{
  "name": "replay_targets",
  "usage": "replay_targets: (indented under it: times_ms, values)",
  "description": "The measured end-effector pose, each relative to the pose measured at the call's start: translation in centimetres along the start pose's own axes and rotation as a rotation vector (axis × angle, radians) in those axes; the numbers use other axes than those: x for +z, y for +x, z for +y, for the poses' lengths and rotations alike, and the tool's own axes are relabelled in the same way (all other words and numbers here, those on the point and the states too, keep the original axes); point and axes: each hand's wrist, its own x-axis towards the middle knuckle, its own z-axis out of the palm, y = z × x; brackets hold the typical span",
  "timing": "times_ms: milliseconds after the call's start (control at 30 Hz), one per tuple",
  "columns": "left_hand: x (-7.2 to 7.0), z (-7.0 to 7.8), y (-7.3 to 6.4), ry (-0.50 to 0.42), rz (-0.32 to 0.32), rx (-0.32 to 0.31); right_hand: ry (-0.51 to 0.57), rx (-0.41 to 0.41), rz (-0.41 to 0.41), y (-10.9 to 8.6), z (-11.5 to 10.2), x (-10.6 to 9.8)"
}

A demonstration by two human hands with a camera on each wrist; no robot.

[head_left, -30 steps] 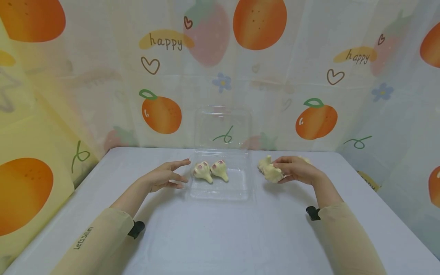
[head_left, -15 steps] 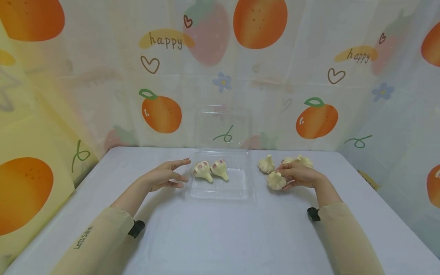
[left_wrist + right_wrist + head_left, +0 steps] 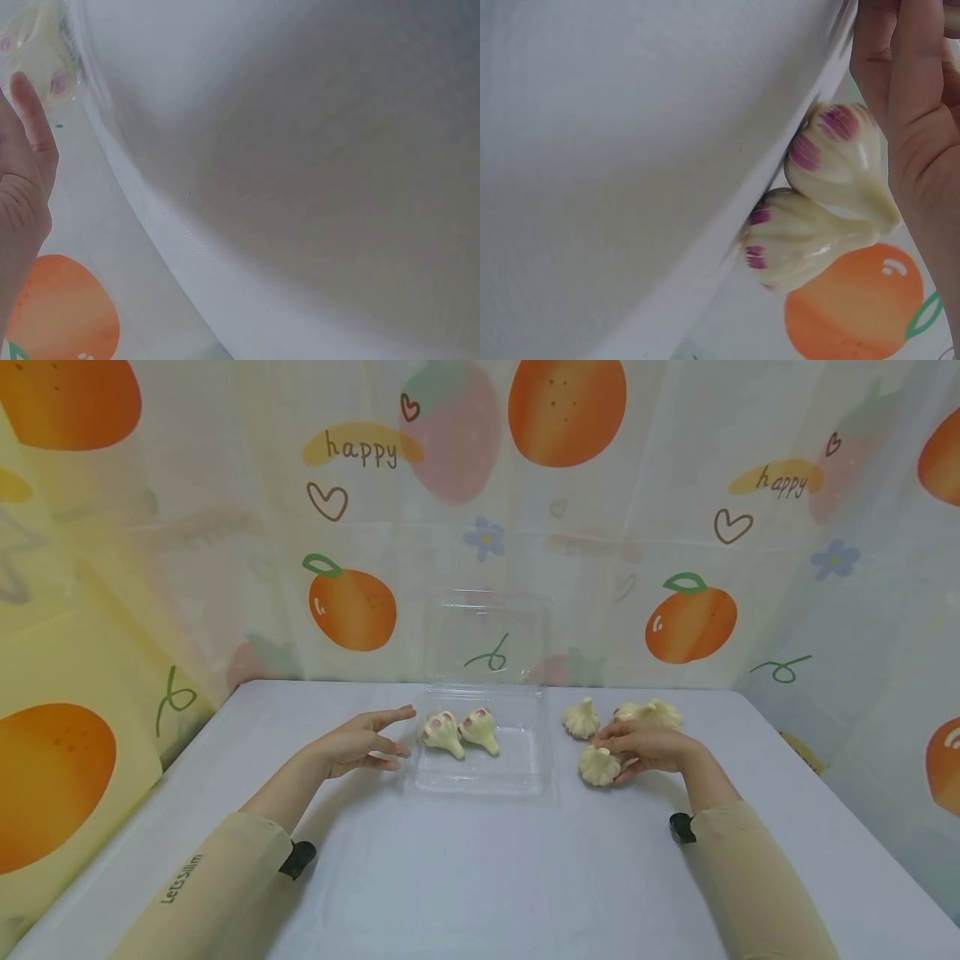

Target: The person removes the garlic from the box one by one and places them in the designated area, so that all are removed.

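In the head view my right hand point(image 3: 647, 745) pinches a cream-coloured garlic bulb point(image 3: 599, 766) low over the table, right of the clear plastic clamshell box point(image 3: 480, 783). A second garlic bulb point(image 3: 581, 718) sits just behind the held one. Two more bulbs point(image 3: 663, 713) lie close together behind the hand, partly covered by it; the right wrist view shows their purple-streaked bases point(image 3: 836, 124). My left hand point(image 3: 360, 745) stays beside the box's left side, fingers spread and holding nothing. Inside the box, two garlic bulbs point(image 3: 480, 729) lie side by side toward the back left.
The box's transparent lid point(image 3: 486, 639) stands raised at the back, before a fruit-printed curtain point(image 3: 570, 552). A white cloth covers the table point(image 3: 450, 877). Curtains also close in the left and right sides.
My right hand has brought its garlic bulb forward and down, away from the bulb behind, then slightly left. More of the rear bulbs shows now. The left hand has kept its place.
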Motion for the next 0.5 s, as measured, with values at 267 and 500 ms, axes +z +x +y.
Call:
replay_targets:
  times_ms: [267, 500]
  values:
    - [0.00, 0.01, -0.08, 0.002, 0.003, -0.001, -0.029, 0.018, 0.006, 0.31, 0.04, 0.19]
    - [0.02, 0.09, -0.10, 0.006, 0.003, -0.001, -0.083, 0.034, 0.014, 0.31, -0.20, 0.31]
